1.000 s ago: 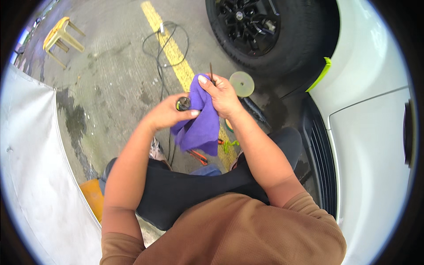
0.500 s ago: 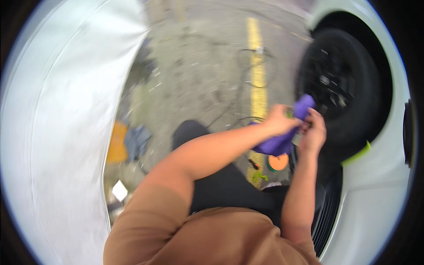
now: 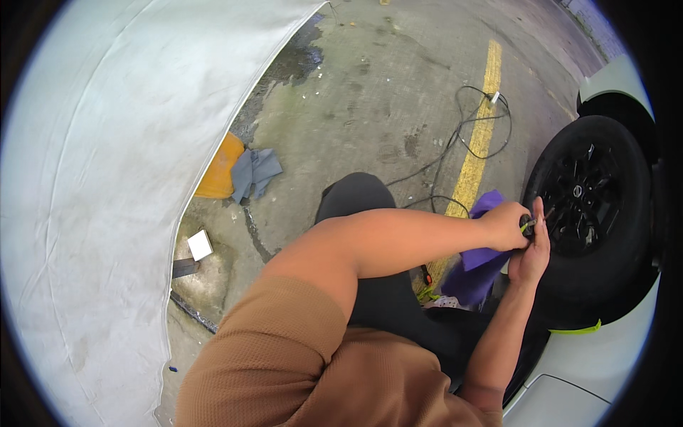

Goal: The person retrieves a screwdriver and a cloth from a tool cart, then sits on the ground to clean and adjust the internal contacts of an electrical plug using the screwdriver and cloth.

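In front of the wheel (image 3: 583,192), my two hands meet. My left hand (image 3: 505,226) is closed round a small black-and-green tool (image 3: 526,225), whose full shape is hidden. A purple cloth (image 3: 475,274) hangs beneath that hand, apparently caught in its grip. My right hand (image 3: 532,256) is beside the left, its fingers stretched upward against the tool's end; its thumb is hidden. The wheel has a black tyre and dark spokes and is mounted on a pale car (image 3: 605,363).
A black cable (image 3: 452,146) loops over a yellow painted line (image 3: 478,153). A white cover (image 3: 107,178) fills the left side. Beside it lie an orange item (image 3: 222,171), a grey cloth (image 3: 257,172) and a white box (image 3: 200,245). A lime-green strip (image 3: 578,329) sits on the car body.
The view has turned, bringing the wheel lower and farther right. The purple cloth, earlier bunched between both hands, now hangs under the left. My right fingers have straightened. An orange-topped round container is out of sight.
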Demonstrator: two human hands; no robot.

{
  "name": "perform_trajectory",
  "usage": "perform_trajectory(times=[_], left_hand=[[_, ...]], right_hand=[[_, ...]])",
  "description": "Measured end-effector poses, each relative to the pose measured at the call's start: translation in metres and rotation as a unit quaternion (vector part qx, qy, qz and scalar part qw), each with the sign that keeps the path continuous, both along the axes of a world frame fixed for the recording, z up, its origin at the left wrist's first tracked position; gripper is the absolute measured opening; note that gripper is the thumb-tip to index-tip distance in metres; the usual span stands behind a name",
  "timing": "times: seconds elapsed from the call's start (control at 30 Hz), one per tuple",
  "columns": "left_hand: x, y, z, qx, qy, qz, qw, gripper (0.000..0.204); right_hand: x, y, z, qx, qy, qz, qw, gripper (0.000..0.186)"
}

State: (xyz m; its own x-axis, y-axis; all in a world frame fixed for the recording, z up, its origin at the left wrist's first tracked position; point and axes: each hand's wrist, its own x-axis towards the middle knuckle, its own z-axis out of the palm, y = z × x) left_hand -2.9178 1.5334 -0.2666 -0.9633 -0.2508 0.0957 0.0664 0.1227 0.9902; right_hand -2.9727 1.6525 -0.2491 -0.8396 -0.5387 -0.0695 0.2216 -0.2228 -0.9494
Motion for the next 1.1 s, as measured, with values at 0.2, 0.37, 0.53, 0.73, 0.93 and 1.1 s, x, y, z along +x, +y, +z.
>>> perform_trajectory(times=[0.2,0.37,0.53,0.73,0.93,1.1], left_hand=[[-0.006,-0.025,0.008,0.138,0.103,0.064,0.983,0.032],[-0.003,-0.047,0.021,0.059,-0.015,0.107,0.992,0.051],[-0.006,-0.066,0.024,0.231,-0.107,-0.02,0.967,0.031],[-0.017,-0.061,0.009,0.062,-0.06,0.064,0.994,0.03],[-0.017,-0.039,0.013,0.152,-0.059,0.023,0.986,0.022],[-0.01,-0.017,0.002,0.174,-0.036,-0.036,0.983,0.015]], right_hand=[[-0.012,0.014,-0.02,-0.039,-0.002,0.12,0.992,0.076],[-0.007,0.024,-0.031,0.119,0.07,0.194,0.971,0.061],[-0.023,0.045,-0.016,0.126,0.139,0.149,0.971,0.029],[-0.024,0.078,-0.006,0.315,0.153,0.081,0.933,0.019],[-0.023,0.076,-0.014,-0.075,-0.009,-0.018,0.997,0.016],[-0.017,0.052,-0.03,-0.19,-0.014,0.082,0.978,0.04]])
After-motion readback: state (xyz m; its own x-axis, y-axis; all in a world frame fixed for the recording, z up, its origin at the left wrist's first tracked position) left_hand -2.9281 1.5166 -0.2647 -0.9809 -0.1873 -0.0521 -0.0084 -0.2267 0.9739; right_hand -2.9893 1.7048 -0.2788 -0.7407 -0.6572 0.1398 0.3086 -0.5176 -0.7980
